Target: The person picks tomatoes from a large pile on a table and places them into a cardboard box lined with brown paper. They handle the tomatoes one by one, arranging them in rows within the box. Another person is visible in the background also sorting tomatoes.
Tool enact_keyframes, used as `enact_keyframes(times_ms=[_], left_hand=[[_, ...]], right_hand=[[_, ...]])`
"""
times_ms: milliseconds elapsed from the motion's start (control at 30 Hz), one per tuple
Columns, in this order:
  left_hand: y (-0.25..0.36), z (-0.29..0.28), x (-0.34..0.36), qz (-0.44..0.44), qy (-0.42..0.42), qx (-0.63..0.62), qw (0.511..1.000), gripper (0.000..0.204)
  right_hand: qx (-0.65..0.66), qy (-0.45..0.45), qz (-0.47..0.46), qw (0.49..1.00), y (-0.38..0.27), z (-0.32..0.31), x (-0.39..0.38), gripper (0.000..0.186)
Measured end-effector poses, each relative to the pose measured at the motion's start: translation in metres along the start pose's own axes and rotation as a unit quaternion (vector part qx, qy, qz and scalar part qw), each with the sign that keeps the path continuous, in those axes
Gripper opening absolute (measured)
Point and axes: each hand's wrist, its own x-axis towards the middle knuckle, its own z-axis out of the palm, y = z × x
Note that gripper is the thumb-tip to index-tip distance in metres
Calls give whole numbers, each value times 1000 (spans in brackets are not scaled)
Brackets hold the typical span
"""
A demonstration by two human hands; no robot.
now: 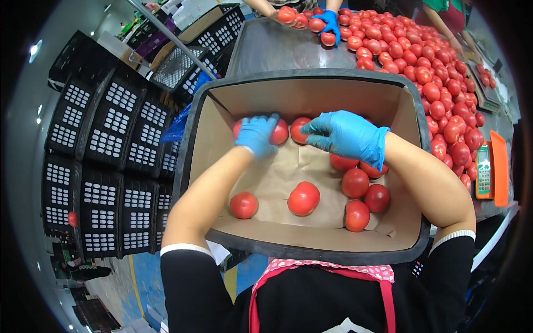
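Note:
Both my hands wear blue gloves and reach into a crate (408, 166) lined with brown paper (266, 183). At the far left inside, my left hand (256, 135) is closed on a red tomato (280, 132) between thumb and fingers; another tomato (237, 128) shows at its other side. My right hand (345, 136) is at the far right, fingers curved and apart, tips beside a tomato (300, 130); its palm side is hidden. Nearer to me lie a single tomato (244, 205), a larger one (303, 198) and several more along the right, including one tomato (355, 183).
A large heap of tomatoes (422, 72) covers the metal table (277, 47) beyond the crate. Another person's blue-gloved hand (330, 25) is over tomatoes there. Stacked black crates (105, 139) stand left. An orange-and-green device with keys (484, 172) lies at right.

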Motion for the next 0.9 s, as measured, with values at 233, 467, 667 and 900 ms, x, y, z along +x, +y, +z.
enact_keyframes(times_ms=[233, 467, 667, 900], left_hand=[[19, -45, 8, -50, -92, -143, 984, 77], [27, -74, -44, -157, -207, -832, 490, 66], [42, -70, -47, -178, -205, -831, 486, 64], [37, -54, -39, -158, -228, -830, 484, 58]], right_hand=[[-77, -94, 91, 988, 20, -6, -3, 37], [-5, -79, 74, 994, 7, 1, -4, 86], [65, -84, 51, 993, -4, 24, -3, 93], [115, -38, 29, 992, -4, 25, -2, 94]])
